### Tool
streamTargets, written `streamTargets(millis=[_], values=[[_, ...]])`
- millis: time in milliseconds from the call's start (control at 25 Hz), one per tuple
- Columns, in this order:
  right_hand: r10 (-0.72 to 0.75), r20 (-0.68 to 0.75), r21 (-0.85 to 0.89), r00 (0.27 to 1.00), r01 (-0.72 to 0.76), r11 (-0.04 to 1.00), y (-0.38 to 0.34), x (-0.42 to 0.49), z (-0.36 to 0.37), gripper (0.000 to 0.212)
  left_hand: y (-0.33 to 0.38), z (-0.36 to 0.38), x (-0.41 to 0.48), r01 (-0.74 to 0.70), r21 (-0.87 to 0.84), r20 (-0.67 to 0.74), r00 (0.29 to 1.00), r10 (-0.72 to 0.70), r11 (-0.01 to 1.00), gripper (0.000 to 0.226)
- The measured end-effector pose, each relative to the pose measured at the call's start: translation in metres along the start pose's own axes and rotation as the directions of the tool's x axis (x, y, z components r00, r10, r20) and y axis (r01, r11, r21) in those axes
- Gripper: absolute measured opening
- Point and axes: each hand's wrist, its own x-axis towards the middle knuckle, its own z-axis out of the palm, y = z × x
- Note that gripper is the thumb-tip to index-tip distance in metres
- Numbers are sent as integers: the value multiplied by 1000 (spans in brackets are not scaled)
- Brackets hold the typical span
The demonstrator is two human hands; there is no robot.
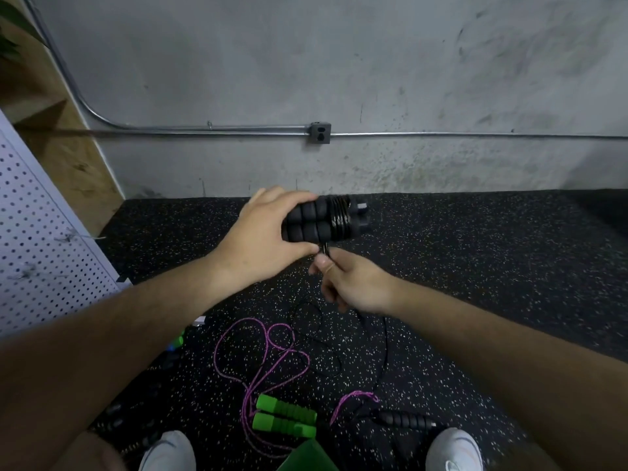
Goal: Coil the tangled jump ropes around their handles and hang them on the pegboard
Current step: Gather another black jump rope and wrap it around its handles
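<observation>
My left hand grips a pair of black foam handles held side by side, with several turns of black rope wound near their right end. My right hand pinches the black rope just below the handles; the rope trails down in loops to the floor. A pink rope lies tangled on the floor, leading to two green handles between my shoes. A further black handle lies to their right. The white pegboard leans at the left.
A grey concrete wall with a metal conduit and outlet box stands ahead. The floor is black speckled rubber. My white shoes are at the bottom edge, with a green object between them. Wooden boards lean at the far left.
</observation>
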Motion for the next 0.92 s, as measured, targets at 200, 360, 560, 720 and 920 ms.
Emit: streamTargets(millis=[200,360,560,720,920], values=[[85,130,-172,988,-62,983,-31,-20,5,31,-27,2,7,29,206,38,999,-37,978,74],[78,194,-231,978,-32,972,-63,-52,-20,28,-39,5,8,-26,321,111,994,-10,947,75],[-275,-204,-653,940,78,753,-62,-47,-55,18,-37,7,-1,-163,265,304,950,78,950,73],[-308,-318,-587,897,68,807,-26,-20,-77,12,-15,14,-11,-197,139,453,884,114,971,70],[-104,-319,-109,942,72,991,11,0,-86,4,14,9,-17,-121,-59,462,876,135,991,71]])
